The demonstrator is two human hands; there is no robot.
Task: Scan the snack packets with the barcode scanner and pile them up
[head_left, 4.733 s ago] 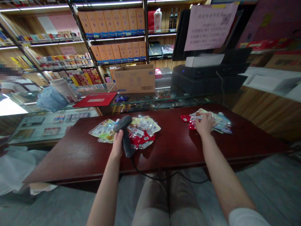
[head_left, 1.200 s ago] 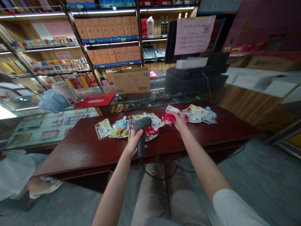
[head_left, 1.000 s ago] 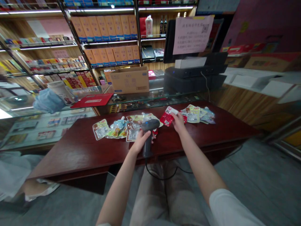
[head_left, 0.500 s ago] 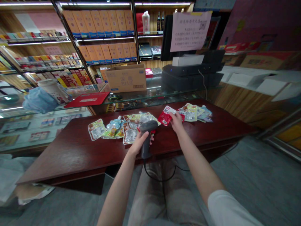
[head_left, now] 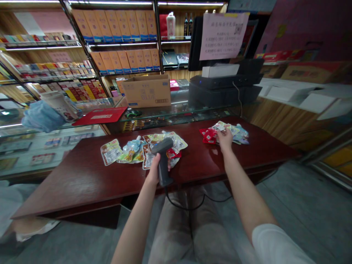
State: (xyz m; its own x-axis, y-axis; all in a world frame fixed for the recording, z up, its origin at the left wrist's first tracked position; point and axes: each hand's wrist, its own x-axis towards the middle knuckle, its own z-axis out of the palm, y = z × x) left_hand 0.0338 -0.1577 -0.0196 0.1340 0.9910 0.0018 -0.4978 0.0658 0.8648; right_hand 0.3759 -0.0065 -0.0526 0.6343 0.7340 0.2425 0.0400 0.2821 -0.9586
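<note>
My left hand point(head_left: 156, 169) is closed around the handle of a dark grey barcode scanner point(head_left: 164, 161), held upright near the table's front edge with its cable hanging down. Behind the scanner lie several snack packets point(head_left: 177, 141), green, brown and red, and one separate green packet point(head_left: 111, 151) at the far left. My right hand point(head_left: 225, 139) is over the right-hand pile, its fingers on a red snack packet point(head_left: 210, 135). That packet rests against the other packets point(head_left: 239, 134), light green and blue. My fingertips partly cover it.
A dark red wooden table point(head_left: 82, 176) spans the front. Behind it stand a glass counter with an open cardboard box point(head_left: 147, 91), a red folder point(head_left: 101, 115) and a monitor point(head_left: 196, 44) on a black cash drawer. The scanner's cable point(head_left: 184, 208) loops over my lap.
My right hand has moved right with the red packet, from mid-table to the right-hand pile. My left hand has shifted slightly left and tilted the scanner.
</note>
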